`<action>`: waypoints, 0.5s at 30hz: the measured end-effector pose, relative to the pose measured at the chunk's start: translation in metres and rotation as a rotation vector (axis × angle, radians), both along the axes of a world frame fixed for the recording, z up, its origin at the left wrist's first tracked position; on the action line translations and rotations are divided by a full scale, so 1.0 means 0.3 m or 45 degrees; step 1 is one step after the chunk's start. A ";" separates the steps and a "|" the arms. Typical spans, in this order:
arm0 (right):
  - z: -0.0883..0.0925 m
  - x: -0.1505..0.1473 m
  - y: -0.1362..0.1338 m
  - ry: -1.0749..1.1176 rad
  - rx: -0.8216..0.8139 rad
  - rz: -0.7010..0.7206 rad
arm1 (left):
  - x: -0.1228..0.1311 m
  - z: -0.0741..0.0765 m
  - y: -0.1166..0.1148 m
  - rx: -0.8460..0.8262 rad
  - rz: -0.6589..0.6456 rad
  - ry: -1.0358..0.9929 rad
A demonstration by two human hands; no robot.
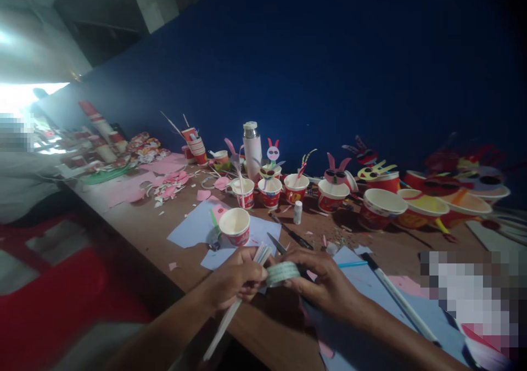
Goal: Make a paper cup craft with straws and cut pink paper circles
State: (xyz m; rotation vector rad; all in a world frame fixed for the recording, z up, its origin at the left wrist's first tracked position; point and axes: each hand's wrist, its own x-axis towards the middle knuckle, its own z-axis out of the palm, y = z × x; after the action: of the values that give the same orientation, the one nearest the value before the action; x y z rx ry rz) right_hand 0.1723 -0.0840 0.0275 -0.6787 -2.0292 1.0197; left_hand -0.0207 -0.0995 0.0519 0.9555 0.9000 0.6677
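My left hand (236, 280) is closed round a bundle of thin paper straws (230, 313) that runs down past the table's front edge. My right hand (325, 280) pinches a small roll of pale tape (282, 273), held right against the straws' upper ends. Both hands hover just above the brown table (177, 250), near its front edge. A white and red paper cup (234, 225) stands on a light blue sheet (193, 228) just beyond my left hand. Scissors (288, 234) lie open behind my right hand.
Several paper cups with bunny ears and sunglasses (335, 187) line the back of the table, beside a white flask (252, 149) and a small white bottle (297, 212). Pink scraps (168, 187) litter the left. A long white pen (399, 299) lies at right. A person sits at far left.
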 end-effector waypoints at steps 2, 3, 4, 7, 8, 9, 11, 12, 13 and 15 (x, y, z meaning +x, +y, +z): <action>-0.002 0.000 -0.002 0.006 -0.005 -0.004 | -0.001 0.000 -0.001 -0.011 -0.009 -0.010; -0.002 0.000 -0.002 0.009 -0.008 -0.008 | -0.001 0.000 -0.001 -0.016 -0.007 -0.016; -0.002 0.000 -0.003 0.012 -0.010 -0.010 | -0.001 -0.001 -0.001 -0.020 -0.006 -0.024; 0.001 0.003 -0.004 0.009 0.008 -0.019 | 0.001 -0.001 -0.001 -0.039 0.011 -0.048; 0.002 0.004 -0.004 0.004 0.021 -0.017 | 0.002 -0.001 -0.001 -0.052 0.015 -0.048; 0.004 0.006 -0.004 0.001 0.033 -0.021 | 0.003 0.000 0.000 -0.067 0.017 -0.042; 0.005 0.007 -0.003 0.000 0.053 -0.023 | 0.006 0.002 0.001 -0.087 0.020 -0.021; 0.006 0.007 -0.003 0.001 0.056 -0.023 | 0.007 0.003 0.001 -0.085 0.023 -0.012; 0.007 0.007 -0.002 0.004 0.058 -0.022 | 0.008 0.003 0.001 -0.078 0.026 -0.006; 0.006 0.005 -0.002 0.011 0.058 -0.019 | 0.009 0.002 0.001 -0.066 0.038 0.000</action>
State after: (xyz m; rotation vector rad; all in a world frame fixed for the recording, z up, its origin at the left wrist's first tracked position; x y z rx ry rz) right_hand 0.1737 -0.0847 0.0294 -0.6638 -2.0309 0.9629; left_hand -0.0181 -0.0991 0.0525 0.8972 0.9292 0.6666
